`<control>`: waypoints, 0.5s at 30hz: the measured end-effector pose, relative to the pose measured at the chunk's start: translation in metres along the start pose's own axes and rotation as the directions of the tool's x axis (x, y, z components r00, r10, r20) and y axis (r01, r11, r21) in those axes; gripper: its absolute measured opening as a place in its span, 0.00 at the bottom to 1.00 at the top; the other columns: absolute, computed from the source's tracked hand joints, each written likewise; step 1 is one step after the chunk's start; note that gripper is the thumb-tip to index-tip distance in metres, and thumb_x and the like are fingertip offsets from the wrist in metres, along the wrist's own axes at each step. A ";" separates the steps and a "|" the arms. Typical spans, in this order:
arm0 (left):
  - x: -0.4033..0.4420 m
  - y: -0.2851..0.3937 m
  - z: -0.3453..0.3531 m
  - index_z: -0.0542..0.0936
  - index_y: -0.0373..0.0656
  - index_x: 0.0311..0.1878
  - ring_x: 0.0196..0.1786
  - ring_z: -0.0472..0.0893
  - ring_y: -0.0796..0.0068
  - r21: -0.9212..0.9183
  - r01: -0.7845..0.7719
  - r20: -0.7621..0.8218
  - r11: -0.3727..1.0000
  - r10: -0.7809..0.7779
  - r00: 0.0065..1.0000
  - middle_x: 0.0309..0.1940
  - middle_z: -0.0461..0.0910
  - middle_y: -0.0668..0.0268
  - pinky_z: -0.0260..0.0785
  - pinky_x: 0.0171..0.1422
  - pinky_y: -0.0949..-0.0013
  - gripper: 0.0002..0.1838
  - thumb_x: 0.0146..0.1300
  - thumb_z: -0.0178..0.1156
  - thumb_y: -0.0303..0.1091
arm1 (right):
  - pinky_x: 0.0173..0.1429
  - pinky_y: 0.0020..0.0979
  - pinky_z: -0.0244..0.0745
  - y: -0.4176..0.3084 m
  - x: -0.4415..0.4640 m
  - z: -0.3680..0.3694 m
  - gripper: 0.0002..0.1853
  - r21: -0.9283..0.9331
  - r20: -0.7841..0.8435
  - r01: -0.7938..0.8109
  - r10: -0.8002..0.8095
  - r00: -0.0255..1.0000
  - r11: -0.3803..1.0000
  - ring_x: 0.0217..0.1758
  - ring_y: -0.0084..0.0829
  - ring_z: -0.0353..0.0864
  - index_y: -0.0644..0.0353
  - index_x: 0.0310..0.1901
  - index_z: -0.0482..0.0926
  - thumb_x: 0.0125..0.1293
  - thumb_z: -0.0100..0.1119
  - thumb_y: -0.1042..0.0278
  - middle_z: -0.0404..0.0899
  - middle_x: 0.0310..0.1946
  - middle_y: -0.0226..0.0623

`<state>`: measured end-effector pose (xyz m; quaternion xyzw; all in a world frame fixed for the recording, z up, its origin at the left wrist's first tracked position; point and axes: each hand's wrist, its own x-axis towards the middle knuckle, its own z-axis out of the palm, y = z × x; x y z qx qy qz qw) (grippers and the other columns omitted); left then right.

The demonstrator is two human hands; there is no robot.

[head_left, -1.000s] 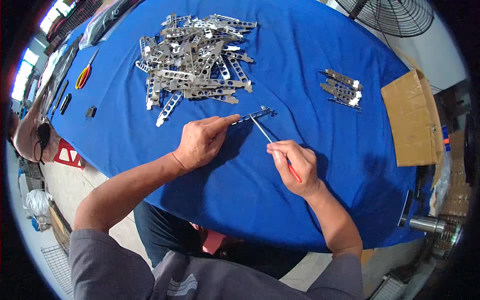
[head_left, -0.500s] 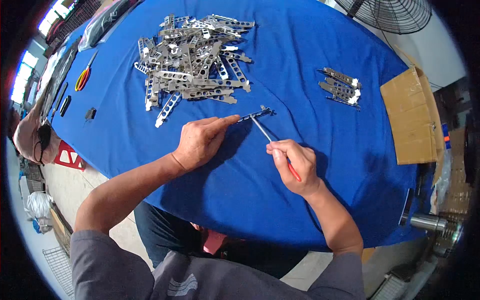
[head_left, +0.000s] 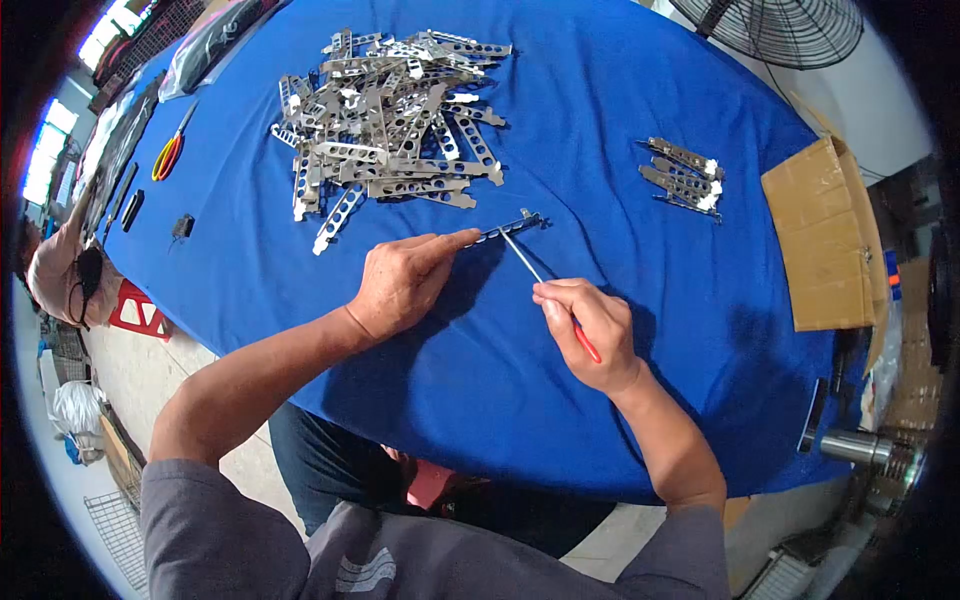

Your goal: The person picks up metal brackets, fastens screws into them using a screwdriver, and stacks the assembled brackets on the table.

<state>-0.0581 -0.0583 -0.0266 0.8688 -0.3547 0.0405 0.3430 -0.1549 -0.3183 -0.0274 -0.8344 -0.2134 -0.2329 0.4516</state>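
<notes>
My left hand [head_left: 408,280] is closed on the near end of a perforated metal bracket [head_left: 490,236], pinching it between thumb and fingers. The bracket points away to the right, just above or on the blue cloth, with a bent tab at its far end. In my right hand [head_left: 592,330] is a slim red-handled tool [head_left: 522,258] with a thin metal shaft; its tip meets the bracket near the middle. Whether it is a file or a screwdriver I cannot tell. Beyond my left hand lies a heap of similar brackets [head_left: 400,120].
Several brackets [head_left: 682,178] lie in a small row at right, near a cardboard box [head_left: 825,235]. Scissors [head_left: 168,158] and dark-handled tools [head_left: 131,210] rest on the blue cloth [head_left: 560,430] at left. A wire-caged fan [head_left: 775,30] stands at the back; another person [head_left: 62,270] is at far left.
Both hands, the bracket and the tool hold nearly the same positions. The tool's tip has shifted very slightly left and up along the bracket.
</notes>
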 end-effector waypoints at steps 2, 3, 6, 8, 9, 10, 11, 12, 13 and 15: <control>0.000 0.000 0.000 0.84 0.52 0.65 0.34 0.87 0.55 -0.005 0.007 0.004 1.000 -0.007 1.000 0.33 0.85 0.61 0.79 0.36 0.54 0.21 0.71 0.60 0.25 | 0.40 0.37 0.87 -0.001 0.001 0.001 0.04 0.025 -0.018 -0.005 0.005 1.000 1.000 0.37 0.42 0.92 0.68 0.46 0.83 0.73 0.64 0.79 0.88 0.40 0.48; 0.000 0.000 0.001 0.84 0.52 0.65 0.34 0.87 0.55 -0.003 0.003 0.002 1.000 -0.003 1.000 0.33 0.85 0.61 0.79 0.36 0.54 0.21 0.71 0.60 0.25 | 0.40 0.37 0.87 -0.002 0.001 0.001 0.04 0.022 -0.015 -0.040 0.040 0.999 0.999 0.37 0.42 0.92 0.68 0.46 0.83 0.73 0.64 0.79 0.88 0.40 0.48; 0.000 -0.001 0.001 0.84 0.52 0.65 0.34 0.87 0.55 0.008 -0.003 0.002 1.000 0.003 1.000 0.33 0.85 0.60 0.79 0.36 0.54 0.21 0.71 0.60 0.25 | 0.40 0.37 0.87 -0.002 -0.001 0.000 0.04 0.013 -0.004 -0.074 0.074 0.997 0.997 0.37 0.42 0.92 0.69 0.47 0.83 0.73 0.64 0.79 0.89 0.40 0.48; 0.001 0.000 0.000 0.85 0.52 0.65 0.34 0.87 0.54 0.018 -0.001 0.012 1.000 0.001 1.000 0.33 0.85 0.60 0.79 0.36 0.54 0.21 0.71 0.60 0.25 | 0.40 0.37 0.87 0.001 -0.001 0.000 0.04 0.010 0.011 -0.006 0.006 1.000 1.000 0.37 0.42 0.92 0.69 0.47 0.83 0.73 0.64 0.79 0.88 0.40 0.48; 0.001 0.000 0.000 0.85 0.52 0.65 0.34 0.87 0.54 0.008 -0.006 0.006 1.000 0.006 1.000 0.33 0.85 0.60 0.79 0.36 0.54 0.21 0.71 0.60 0.25 | 0.40 0.37 0.87 -0.001 0.000 0.000 0.04 0.004 0.003 -0.028 0.028 1.000 1.000 0.37 0.43 0.92 0.69 0.46 0.83 0.73 0.64 0.79 0.88 0.40 0.48; 0.001 0.000 0.000 0.85 0.52 0.65 0.34 0.87 0.54 -0.001 -0.010 0.001 1.000 0.010 1.000 0.33 0.85 0.60 0.79 0.36 0.54 0.21 0.71 0.60 0.25 | 0.40 0.37 0.87 -0.004 0.002 0.000 0.04 -0.001 -0.004 -0.051 0.051 0.999 0.999 0.37 0.43 0.92 0.69 0.46 0.83 0.73 0.64 0.80 0.89 0.39 0.48; 0.001 0.000 0.000 0.85 0.52 0.64 0.34 0.87 0.54 -0.010 -0.014 -0.003 1.000 0.014 1.000 0.34 0.86 0.60 0.79 0.36 0.54 0.21 0.71 0.60 0.25 | 0.39 0.37 0.87 -0.006 0.002 0.000 0.03 -0.005 -0.012 -0.075 0.075 0.997 0.997 0.37 0.43 0.92 0.69 0.45 0.82 0.72 0.64 0.80 0.89 0.39 0.48; 0.001 0.001 0.000 0.85 0.52 0.64 0.35 0.87 0.54 -0.006 -0.018 -0.004 1.000 0.018 1.000 0.34 0.86 0.60 0.79 0.36 0.54 0.21 0.71 0.60 0.25 | 0.39 0.37 0.87 -0.006 0.002 -0.001 0.03 -0.012 0.001 -0.081 0.081 0.997 0.997 0.37 0.43 0.92 0.68 0.45 0.82 0.72 0.64 0.81 0.89 0.39 0.48; 0.001 0.001 -0.001 0.85 0.52 0.64 0.35 0.88 0.54 -0.002 -0.021 -0.004 1.000 0.021 1.000 0.34 0.86 0.60 0.79 0.36 0.54 0.21 0.71 0.61 0.25 | 0.39 0.37 0.87 -0.006 0.001 -0.002 0.03 -0.018 0.014 -0.087 0.087 0.996 0.996 0.37 0.43 0.92 0.68 0.45 0.82 0.72 0.64 0.81 0.89 0.39 0.48; 0.001 0.002 -0.001 0.85 0.51 0.65 0.35 0.88 0.54 0.015 -0.021 0.006 1.000 0.021 1.000 0.35 0.87 0.60 0.80 0.37 0.54 0.21 0.71 0.61 0.25 | 0.39 0.37 0.87 -0.006 0.000 -0.003 0.03 -0.025 0.027 -0.094 0.094 0.995 0.995 0.37 0.43 0.92 0.68 0.45 0.82 0.72 0.64 0.81 0.89 0.39 0.48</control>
